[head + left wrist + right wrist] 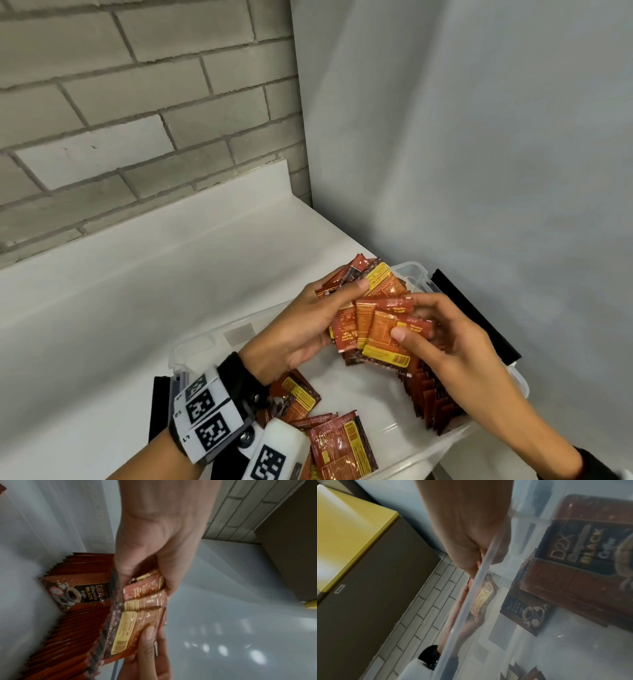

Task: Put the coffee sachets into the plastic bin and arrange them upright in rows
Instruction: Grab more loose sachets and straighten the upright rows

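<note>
Over the clear plastic bin [205, 337], both hands hold a fanned bunch of red and yellow coffee sachets [373, 325]. My left hand [308, 325] grips the bunch from the left, thumb on top. My right hand [428, 329] pinches the front sachets from the right. In the left wrist view the left hand [154, 561] clasps the bunch of sachets [142, 608] beside a row of upright sachets [72, 622]. That upright row [431, 397] stands along the bin's right side. Loose sachets [335, 442] lie flat at the bin's near end. The right wrist view looks through the bin's wall [471, 595].
The bin sits on a white counter [120, 291] in a corner, with a grey brick wall [137, 102] behind and a white panel [479, 137] on the right. Black latches [479, 315] flank the bin. A yellow-topped box [347, 540] shows in the right wrist view.
</note>
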`<state>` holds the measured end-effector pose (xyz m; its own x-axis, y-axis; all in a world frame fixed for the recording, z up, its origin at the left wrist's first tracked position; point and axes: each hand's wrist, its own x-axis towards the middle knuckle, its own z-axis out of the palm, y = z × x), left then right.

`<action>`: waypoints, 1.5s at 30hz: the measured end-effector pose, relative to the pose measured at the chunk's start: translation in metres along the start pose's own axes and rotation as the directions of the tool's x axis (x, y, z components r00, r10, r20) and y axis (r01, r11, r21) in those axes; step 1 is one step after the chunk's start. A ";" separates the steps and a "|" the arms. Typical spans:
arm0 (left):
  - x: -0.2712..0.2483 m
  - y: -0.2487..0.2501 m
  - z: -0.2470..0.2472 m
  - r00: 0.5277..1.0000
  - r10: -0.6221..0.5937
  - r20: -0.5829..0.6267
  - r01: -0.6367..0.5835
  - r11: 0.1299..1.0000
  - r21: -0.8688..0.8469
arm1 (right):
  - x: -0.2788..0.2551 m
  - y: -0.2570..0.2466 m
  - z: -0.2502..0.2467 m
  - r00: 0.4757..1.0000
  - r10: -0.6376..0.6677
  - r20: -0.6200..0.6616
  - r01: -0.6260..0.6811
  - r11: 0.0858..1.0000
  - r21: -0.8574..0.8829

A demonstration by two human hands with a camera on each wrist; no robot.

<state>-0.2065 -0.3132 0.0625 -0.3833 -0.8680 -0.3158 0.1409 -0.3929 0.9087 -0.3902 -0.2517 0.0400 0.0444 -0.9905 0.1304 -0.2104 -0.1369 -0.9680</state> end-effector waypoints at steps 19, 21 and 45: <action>-0.009 0.009 -0.015 0.943 -0.083 0.323 0.087 0.996 0.000 | 0.006 0.001 -0.002 0.992 0.120 -0.027 -0.114 0.982 0.150; -0.010 0.010 -0.014 0.938 -0.065 0.340 0.080 0.996 -0.031 | 0.007 -0.002 -0.002 0.993 0.114 -0.031 -0.105 0.975 0.198; -0.005 0.008 -0.009 0.983 0.162 0.089 -0.166 0.985 0.039 | 0.006 -0.012 0.001 0.981 0.193 0.023 -0.193 0.958 0.211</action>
<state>-0.1954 -0.3150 0.0692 -0.4351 -0.8896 -0.1391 0.1671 -0.2315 0.9584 -0.3869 -0.2561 0.0520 0.0257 -0.9977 -0.0635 -0.0041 0.0634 -0.9980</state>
